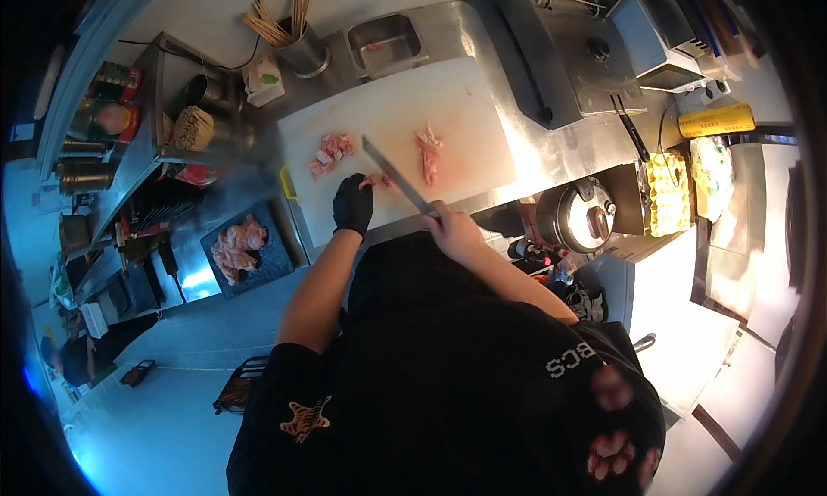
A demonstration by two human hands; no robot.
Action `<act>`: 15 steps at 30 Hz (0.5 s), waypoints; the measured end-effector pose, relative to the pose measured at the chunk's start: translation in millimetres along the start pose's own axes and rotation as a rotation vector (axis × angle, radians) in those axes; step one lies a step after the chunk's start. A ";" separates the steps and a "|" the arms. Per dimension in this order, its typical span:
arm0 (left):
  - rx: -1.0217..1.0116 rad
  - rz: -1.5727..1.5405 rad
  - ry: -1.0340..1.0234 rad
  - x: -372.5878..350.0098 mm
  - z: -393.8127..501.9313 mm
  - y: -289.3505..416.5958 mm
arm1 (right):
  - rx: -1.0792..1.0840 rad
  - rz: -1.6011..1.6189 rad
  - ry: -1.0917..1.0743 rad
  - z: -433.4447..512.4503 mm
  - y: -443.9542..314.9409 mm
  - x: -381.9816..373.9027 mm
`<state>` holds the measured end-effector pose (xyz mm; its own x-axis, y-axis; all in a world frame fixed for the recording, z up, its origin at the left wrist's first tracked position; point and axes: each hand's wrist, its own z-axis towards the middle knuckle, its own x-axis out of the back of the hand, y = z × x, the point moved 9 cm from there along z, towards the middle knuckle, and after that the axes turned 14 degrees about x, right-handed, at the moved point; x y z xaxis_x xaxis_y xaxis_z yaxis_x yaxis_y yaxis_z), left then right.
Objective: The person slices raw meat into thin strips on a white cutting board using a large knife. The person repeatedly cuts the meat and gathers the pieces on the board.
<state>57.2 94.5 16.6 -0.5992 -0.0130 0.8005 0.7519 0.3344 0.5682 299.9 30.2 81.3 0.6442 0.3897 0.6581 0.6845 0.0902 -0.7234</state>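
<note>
My left hand (353, 204), in a black glove, is on the white cutting board (465, 134) near its front edge. A small piece of raw meat (367, 182) shows at its fingertips, held against the board. Bare and gripping the handle of a long kitchen knife (399, 180), my right hand (452, 230) is at the board's front edge. The blade slants away to the left over the board, with a small meat scrap (387, 180) beside it. Cut chunks of raw meat (333, 152) are heaped left of the blade. A longer strip of raw meat (428, 155) lies to the right.
A dark tray of raw meat pieces (238, 247) stands at the left. Behind the board are a steel pan (386, 43) and a metal container of wooden sticks (303, 50). At right are a pressure cooker (576, 217) and egg trays (669, 195). Another person (81, 354) is far left.
</note>
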 end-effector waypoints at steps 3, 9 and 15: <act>-0.128 -0.210 0.110 14.7 -7.8 32.5 | -0.123 0.050 0.123 -38.9 30.4 31.4; -0.173 0.156 -0.134 -37.9 1.8 66.1 | -0.184 0.023 0.337 -63.9 82.9 61.9; -0.247 0.091 0.169 13.1 47.5 14.5 | -0.217 0.055 0.374 -58.2 88.2 53.8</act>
<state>47.2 144.0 26.3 -0.4881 -0.1568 0.8586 0.8565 0.1030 0.5057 414.8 5.7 65.0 0.7334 0.0266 0.6793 0.6762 -0.1318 -0.7248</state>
